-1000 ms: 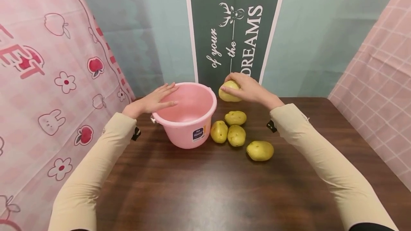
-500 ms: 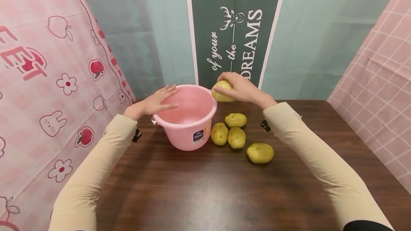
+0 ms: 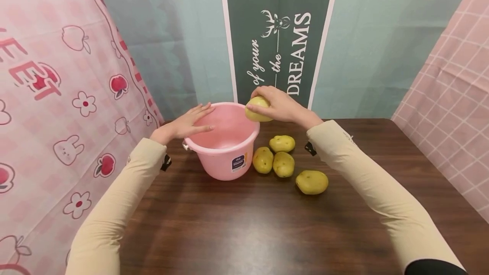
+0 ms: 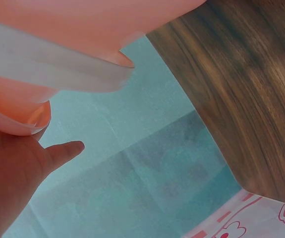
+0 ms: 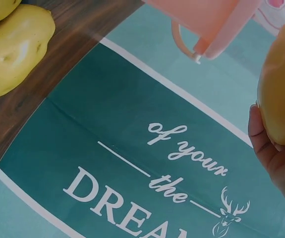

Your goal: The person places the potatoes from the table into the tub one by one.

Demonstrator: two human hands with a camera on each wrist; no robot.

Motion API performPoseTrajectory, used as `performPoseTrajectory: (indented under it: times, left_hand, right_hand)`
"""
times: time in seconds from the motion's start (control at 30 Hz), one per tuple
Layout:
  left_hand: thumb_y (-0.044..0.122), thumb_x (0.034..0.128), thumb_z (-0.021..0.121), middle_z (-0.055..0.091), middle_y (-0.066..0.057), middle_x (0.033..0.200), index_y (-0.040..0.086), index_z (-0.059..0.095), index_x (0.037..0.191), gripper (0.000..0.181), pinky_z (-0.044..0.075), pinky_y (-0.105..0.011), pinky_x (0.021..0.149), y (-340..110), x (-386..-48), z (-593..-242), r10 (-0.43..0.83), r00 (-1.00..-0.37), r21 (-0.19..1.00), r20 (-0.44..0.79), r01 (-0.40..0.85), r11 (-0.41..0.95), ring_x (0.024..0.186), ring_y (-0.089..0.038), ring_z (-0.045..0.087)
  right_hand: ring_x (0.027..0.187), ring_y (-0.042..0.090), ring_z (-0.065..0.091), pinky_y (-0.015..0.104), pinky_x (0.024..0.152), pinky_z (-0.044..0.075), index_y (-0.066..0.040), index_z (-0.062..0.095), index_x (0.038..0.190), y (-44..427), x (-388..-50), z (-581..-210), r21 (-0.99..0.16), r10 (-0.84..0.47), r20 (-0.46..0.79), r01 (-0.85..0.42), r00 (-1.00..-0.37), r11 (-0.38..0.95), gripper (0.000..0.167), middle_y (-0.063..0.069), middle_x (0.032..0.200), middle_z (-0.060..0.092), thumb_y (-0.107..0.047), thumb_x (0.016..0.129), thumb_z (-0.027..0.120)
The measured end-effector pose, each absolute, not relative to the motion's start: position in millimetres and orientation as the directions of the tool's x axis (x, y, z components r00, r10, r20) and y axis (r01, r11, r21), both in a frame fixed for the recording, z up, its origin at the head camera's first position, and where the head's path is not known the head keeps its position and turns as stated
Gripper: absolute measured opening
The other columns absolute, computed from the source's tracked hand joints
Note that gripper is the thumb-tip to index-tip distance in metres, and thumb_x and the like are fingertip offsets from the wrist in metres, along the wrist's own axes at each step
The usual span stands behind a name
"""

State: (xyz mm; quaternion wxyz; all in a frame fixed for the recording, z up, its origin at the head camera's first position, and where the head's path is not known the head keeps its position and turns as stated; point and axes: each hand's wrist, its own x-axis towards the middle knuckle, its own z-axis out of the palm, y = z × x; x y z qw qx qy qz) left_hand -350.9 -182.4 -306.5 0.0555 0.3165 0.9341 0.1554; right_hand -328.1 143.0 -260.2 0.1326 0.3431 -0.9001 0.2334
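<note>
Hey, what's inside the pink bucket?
Only pink wall and part of the bottom show in the bucket. Its near rim hides the nearer bottom, and the left hand covers some wall.

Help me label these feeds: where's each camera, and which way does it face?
On the head: faces forward and down at pink bucket; left hand and right hand show.
On the left wrist: faces bucket and table; part of that hand shows.
On the right wrist: faces lettered cloth; fingers holding yellow produce show.
Head and right wrist share lettering.

Right hand (image 3: 282, 105) farther left, potato (image 3: 255, 113) nearer bucket (image 3: 214, 162)
</note>
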Motion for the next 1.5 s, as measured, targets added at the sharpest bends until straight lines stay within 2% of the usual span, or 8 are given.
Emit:
performPoseTrajectory:
  times: [0.3, 0.5, 1.0, 1.33, 1.5]
  left_hand:
    - [0.06, 0.0884, 0.045, 0.001, 0.002, 0.157, 0.027, 0.013, 0.15, 0.076, 0.002, -0.052, 0.114, -185, -349, -310, 0.609, -0.793, 0.324, 0.002, 0.576, 0.75, 0.143, -0.025, -0.003]
    - [0.06, 0.0885, 0.044, 0.002, 0.001, 0.157, 0.026, 0.014, 0.15, 0.077, 0.0, -0.05, 0.115, -186, -349, -310, 0.602, -0.799, 0.325, -0.001, 0.569, 0.756, 0.144, -0.024, -0.004]
    - [0.062, 0.0877, 0.043, 0.002, 0.003, 0.157, 0.03, 0.014, 0.149, 0.076, 0.004, -0.057, 0.112, -183, -350, -313, 0.579, -0.815, 0.344, -0.017, 0.539, 0.769, 0.144, -0.025, -0.004]
    - [0.061, 0.0886, 0.043, 0.004, 0.001, 0.157, 0.029, 0.014, 0.15, 0.075, 0.004, -0.054, 0.113, -183, -350, -310, 0.585, -0.811, 0.325, -0.005, 0.552, 0.768, 0.144, -0.024, -0.004]
    - [0.061, 0.0885, 0.043, 0.004, 0.0, 0.157, 0.027, 0.014, 0.15, 0.075, 0.004, -0.053, 0.114, -182, -350, -309, 0.592, -0.806, 0.312, 0.005, 0.563, 0.765, 0.144, -0.025, -0.003]
  right_hand:
    - [0.082, 0.014, 0.046, 0.03, 0.065, 0.041, -0.024, 0.057, 0.101, 134, -323, -257, -0.336, -0.567, 0.368, -0.674, -0.737, 0.658, 0.039, -0.004, 0.088, 0.054, -0.059, 0.084, 0.054]
    - [0.082, 0.013, 0.045, 0.029, 0.065, 0.04, -0.025, 0.057, 0.102, 130, -322, -256, -0.291, -0.589, 0.392, -0.702, -0.707, 0.649, 0.037, -0.005, 0.088, 0.053, -0.058, 0.085, 0.054]
    - [0.084, 0.012, 0.046, 0.028, 0.066, 0.04, -0.025, 0.058, 0.105, 120, -320, -258, -0.261, -0.621, 0.389, -0.728, -0.681, 0.634, 0.038, -0.005, 0.091, 0.054, -0.057, 0.084, 0.055]
    - [0.087, 0.012, 0.044, 0.029, 0.068, 0.041, -0.024, 0.059, 0.109, 112, -316, -260, -0.228, -0.645, 0.361, -0.734, -0.673, 0.639, 0.038, -0.008, 0.096, 0.056, -0.052, 0.084, 0.058]
    - [0.087, 0.011, 0.044, 0.028, 0.066, 0.042, -0.025, 0.059, 0.108, 110, -315, -262, -0.226, -0.638, 0.359, -0.727, -0.681, 0.648, 0.041, -0.009, 0.096, 0.056, -0.056, 0.082, 0.058]
